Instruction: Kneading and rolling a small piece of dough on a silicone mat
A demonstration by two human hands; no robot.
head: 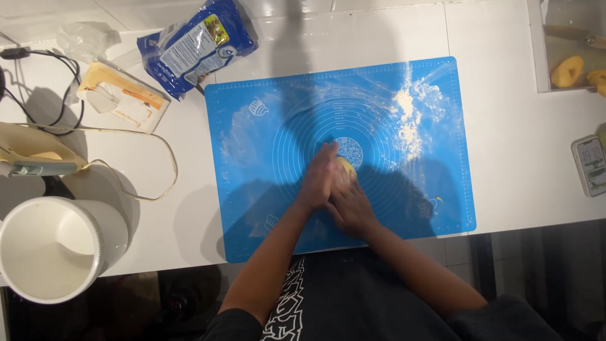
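On blue mat (pixel 416 208), left hand (pixel 319 178) and right hand (pixel 349 205) cup dough (pixel 346 167) (mostly hidden), grip enclosing it.

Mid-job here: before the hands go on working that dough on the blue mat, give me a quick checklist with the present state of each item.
1. Dough between both hands, left hand and right hand: ok.
2. Dough over the middle of the blue mat: ok.
3. Flour dusting within reach on the mat: ok.
4. Mat lying flat on the white counter: ok.
5. Cord clear of the mat: ok.
6. Dough sticking to the mat: cannot tell, hands cover it.
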